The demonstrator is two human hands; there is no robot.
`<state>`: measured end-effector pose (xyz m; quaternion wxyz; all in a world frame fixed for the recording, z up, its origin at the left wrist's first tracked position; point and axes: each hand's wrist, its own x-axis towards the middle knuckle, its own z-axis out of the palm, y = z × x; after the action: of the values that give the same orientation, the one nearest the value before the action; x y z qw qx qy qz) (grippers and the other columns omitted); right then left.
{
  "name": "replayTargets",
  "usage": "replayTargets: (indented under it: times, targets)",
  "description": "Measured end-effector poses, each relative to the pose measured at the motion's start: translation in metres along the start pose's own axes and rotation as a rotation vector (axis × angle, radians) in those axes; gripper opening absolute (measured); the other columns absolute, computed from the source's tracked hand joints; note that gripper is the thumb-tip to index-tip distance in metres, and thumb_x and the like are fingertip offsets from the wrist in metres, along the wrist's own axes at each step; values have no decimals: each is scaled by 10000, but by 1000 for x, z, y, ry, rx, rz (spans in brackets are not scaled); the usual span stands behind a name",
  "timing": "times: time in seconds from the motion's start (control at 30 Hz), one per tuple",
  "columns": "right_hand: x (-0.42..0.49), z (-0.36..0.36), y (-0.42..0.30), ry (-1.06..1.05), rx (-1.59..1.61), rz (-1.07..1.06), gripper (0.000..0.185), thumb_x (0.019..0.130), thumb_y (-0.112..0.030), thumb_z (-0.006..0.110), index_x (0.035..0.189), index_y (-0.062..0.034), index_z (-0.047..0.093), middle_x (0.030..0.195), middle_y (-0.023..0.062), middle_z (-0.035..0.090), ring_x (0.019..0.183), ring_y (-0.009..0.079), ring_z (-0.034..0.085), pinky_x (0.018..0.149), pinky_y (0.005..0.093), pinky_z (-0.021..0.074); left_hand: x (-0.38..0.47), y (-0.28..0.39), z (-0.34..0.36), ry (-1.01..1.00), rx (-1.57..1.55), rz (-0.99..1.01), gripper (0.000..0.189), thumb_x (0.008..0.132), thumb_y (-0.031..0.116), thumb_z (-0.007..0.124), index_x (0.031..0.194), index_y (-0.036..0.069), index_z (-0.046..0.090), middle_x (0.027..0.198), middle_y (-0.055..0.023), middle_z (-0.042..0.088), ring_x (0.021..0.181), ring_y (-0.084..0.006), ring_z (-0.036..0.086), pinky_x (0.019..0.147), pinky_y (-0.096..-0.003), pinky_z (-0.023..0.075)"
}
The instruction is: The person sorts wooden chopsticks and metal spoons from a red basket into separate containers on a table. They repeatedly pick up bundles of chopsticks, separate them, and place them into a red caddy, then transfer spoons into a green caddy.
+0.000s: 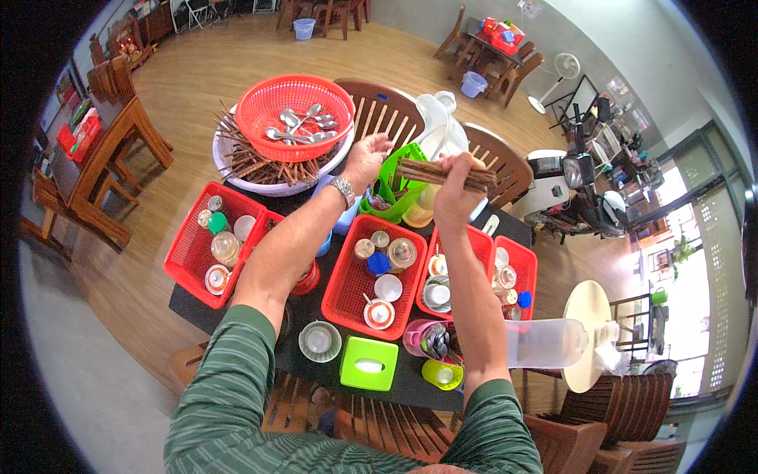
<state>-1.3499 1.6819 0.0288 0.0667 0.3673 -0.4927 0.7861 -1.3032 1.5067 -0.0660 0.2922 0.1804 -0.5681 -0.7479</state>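
My right hand (pixel 455 198) grips a bundle of brown wooden chopsticks (pixel 419 170), raised and pointing sideways over the far part of the table. Beside it, my left hand (pixel 368 159) holds nothing visible, its fingers apart near the rim of a green plastic utensil holder (pixel 408 155). Some chopsticks stand inside that holder. Left of my left hand, a white basin (pixel 220 155) is heaped with loose chopsticks (pixel 251 163). A red mesh colander (pixel 260 98) rests on the heap with several metal spoons (pixel 302 127) in it.
Red baskets (pixel 334 296) of jars and lidded pots stand across the dark table (pixel 308 370). Closer to me are a green tissue box (pixel 355 376), a grey bowl (pixel 320 355) and a pink container (pixel 414 340) of spoons. Wooden chairs (pixel 385 112) back the far edge.
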Motion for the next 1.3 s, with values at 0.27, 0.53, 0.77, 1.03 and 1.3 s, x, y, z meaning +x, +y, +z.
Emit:
replayTargets:
  times: [0.27,0.53,0.77,1.03,1.3]
  targets:
    - [16,0,49,-200,-277,93,278,1014,-256,639,835,-43,632,716,18,648,660,85,589,625,270,486,-11,-55,7,-146,901,40,875,668,253,851,1394,-37,459,1287,-257,615,1242,-374,584,1074,-414,453]
    - [21,-12,67,-267,-443,129,312,1003,-296,652,861,-17,660,739,44,696,691,110,647,649,282,512,-10,-61,3,-203,953,132,796,720,439,841,1305,-2,530,1178,-263,664,1136,-403,629,1012,-466,480]
    - [29,-8,79,-184,-421,111,311,1001,-293,652,864,-14,655,735,48,699,682,109,642,644,285,511,-9,-66,-5,-273,1073,225,619,730,399,833,1184,28,634,1035,-250,707,1017,-410,675,909,-487,530]
    - [28,7,116,-272,-439,319,360,964,-389,690,919,-33,658,737,32,698,673,118,641,624,295,494,-16,-67,-6,-199,995,112,453,768,302,819,1087,13,677,951,-236,714,935,-410,687,837,-477,551]
    - [36,16,111,-154,-226,241,277,979,-295,688,899,-43,607,688,19,639,587,102,593,561,248,484,-29,-61,6,38,1011,199,481,807,307,790,1112,6,574,878,-282,693,881,-455,680,777,-534,544]
